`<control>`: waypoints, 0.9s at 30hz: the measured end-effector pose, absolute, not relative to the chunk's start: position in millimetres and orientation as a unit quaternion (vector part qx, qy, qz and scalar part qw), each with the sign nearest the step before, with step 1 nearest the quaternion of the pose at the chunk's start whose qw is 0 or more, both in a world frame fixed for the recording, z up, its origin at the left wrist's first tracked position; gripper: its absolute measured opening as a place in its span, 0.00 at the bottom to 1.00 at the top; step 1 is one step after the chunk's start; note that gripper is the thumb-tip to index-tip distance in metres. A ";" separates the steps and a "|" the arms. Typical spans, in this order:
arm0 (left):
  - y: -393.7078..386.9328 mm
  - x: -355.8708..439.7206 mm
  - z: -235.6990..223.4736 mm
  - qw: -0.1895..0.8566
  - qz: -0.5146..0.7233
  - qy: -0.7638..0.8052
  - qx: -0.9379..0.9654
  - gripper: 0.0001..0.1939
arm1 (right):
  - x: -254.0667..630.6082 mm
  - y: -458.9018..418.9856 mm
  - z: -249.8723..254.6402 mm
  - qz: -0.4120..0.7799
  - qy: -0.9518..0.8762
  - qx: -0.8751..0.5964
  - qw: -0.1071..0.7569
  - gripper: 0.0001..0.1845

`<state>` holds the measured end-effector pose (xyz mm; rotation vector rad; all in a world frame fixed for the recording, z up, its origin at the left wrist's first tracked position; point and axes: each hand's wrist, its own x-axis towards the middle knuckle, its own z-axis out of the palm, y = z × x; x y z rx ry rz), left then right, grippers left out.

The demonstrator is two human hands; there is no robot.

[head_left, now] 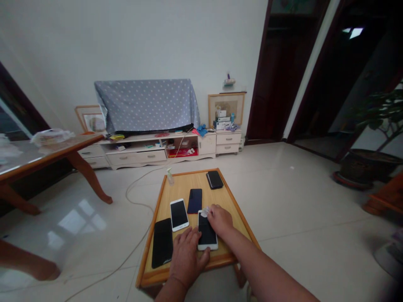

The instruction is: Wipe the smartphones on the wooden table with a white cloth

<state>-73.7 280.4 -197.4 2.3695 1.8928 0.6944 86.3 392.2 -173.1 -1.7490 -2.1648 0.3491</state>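
A white-framed smartphone lies screen up near the front of a small wooden table. My left hand steadies it, fingers at its left edge and thumb at its lower edge. At the top of its screen, my right hand pinches a crumpled white tissue. To the left lie a second white smartphone and a large black phone or tablet. A dark blue smartphone rests just beyond the held one. Dark phones, apparently stacked, sit at the far right corner.
A small pump bottle stands at the table's far left corner. Along the wall runs a white low cabinet, with a dotted cloth draped over something on it. A cable crosses the floor. A wooden table is at left, a potted plant at right.
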 end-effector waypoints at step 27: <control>281.5 -72.3 -196.3 0.001 0.208 0.608 0.766 0.22 | 67.6 392.9 -169.3 0.139 -0.798 -0.568 0.145 0.08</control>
